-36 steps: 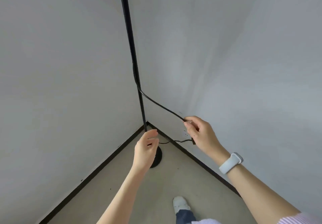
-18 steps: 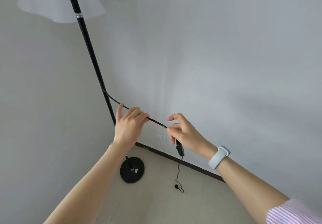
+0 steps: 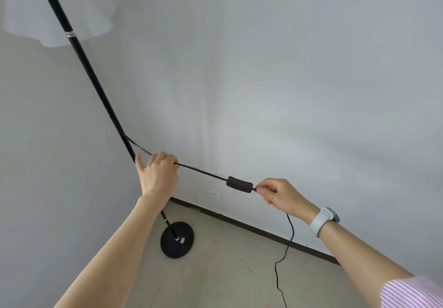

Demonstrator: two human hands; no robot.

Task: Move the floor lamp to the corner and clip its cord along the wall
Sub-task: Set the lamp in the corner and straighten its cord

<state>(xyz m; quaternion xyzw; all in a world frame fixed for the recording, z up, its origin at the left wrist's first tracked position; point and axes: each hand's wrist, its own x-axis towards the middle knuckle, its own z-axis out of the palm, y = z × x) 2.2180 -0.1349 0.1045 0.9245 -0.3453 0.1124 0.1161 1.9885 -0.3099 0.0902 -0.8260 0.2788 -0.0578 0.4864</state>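
Observation:
The floor lamp stands in the corner, with a thin black pole, a white shade at the top left and a round black base on the floor. Its black cord leaves the pole and runs taut to the right between both hands. My left hand is closed around the cord near the pole. My right hand pinches the cord just right of the black inline switch. Below my right hand the cord hangs down and trails over the floor.
A white wall socket sits low on the right-hand wall, just behind the cord. A dark skirting board runs along the foot of that wall. The floor is pale beige. I wear a grey wristband on my right wrist.
The view swung right and up. My left hand rose from near the base and gripped the cord. My right hand slid along the cord past the inline switch, drawing it taut.

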